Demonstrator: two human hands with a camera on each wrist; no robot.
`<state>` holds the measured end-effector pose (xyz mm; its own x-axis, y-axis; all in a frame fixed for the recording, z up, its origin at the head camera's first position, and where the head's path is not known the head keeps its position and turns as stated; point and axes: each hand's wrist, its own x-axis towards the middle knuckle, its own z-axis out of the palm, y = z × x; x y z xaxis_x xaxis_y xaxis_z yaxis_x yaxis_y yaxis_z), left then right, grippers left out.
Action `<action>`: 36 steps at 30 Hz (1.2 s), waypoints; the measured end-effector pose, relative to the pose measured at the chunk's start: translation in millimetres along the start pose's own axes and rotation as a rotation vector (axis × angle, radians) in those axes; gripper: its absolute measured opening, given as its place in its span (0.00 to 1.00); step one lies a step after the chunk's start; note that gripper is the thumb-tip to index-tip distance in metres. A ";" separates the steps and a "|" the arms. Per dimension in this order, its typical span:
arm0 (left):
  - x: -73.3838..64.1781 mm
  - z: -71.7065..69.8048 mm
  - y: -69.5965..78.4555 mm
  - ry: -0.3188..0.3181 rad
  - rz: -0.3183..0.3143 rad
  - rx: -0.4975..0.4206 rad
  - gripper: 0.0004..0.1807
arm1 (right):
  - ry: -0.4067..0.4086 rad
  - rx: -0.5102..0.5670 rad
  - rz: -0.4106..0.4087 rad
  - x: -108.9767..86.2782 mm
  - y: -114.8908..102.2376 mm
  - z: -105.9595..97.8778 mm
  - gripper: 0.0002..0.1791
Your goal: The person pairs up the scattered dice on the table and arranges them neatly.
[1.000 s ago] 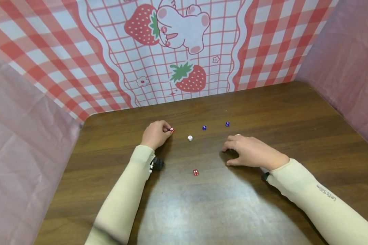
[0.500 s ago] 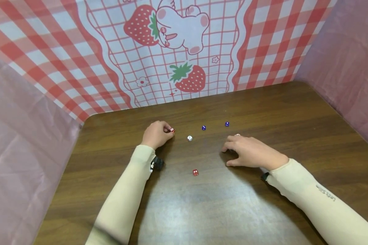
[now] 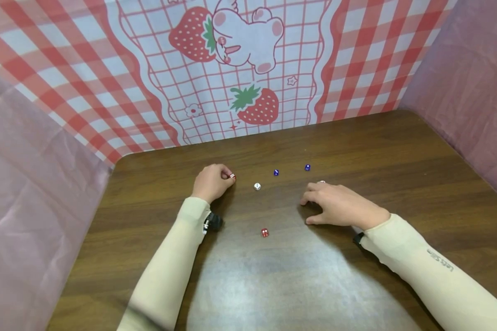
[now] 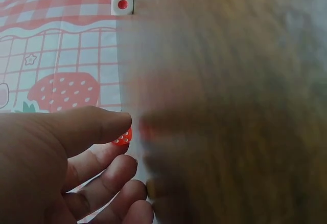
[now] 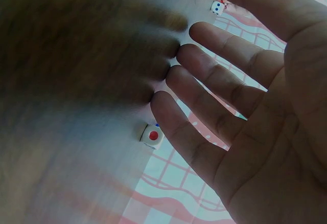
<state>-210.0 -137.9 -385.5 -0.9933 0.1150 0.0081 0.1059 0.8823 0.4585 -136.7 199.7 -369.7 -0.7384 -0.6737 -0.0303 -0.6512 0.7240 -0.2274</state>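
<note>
Between thumb and index finger my left hand (image 3: 211, 182) pinches a red die (image 3: 232, 176), seen in the left wrist view as a red die (image 4: 121, 139) with white pips. A white die (image 3: 257, 186) lies on the table to its right. My right hand (image 3: 341, 206) rests with fingertips at the tabletop and nothing in its grasp; in the right wrist view its fingers are spread and nearly straight. Just beyond its knuckles a second white die (image 3: 321, 182) is mostly hidden in the head view. The right wrist view shows a white die (image 5: 152, 136) beside the little finger.
Two blue dice, the nearer-left blue die (image 3: 276, 172) and the right blue die (image 3: 308, 167), lie farther back on the wooden table (image 3: 298, 285). A loose red die (image 3: 265, 232) lies nearer the front. A checked cloth (image 3: 368, 55) with strawberries hangs behind the table.
The red die in my left fingers has shifted very slightly right. My right hand and the loose dice have not visibly moved.
</note>
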 end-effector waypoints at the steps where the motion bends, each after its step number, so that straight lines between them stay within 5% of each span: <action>1: -0.9 -0.5 0.2 0.000 0.001 -0.003 0.09 | -0.002 -0.001 0.003 -0.1 -0.1 -0.2 0.21; 36: -35.0 -9.6 33.4 0.014 0.191 0.006 0.08 | -0.010 -0.006 0.009 0.2 -3.0 -1.3 0.21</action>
<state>-172.2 -116.8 -361.9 -0.9557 0.2743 0.1068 0.2927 0.8476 0.4425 -135.2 197.6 -367.7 -0.7424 -0.6686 -0.0425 -0.6455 0.7309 -0.2217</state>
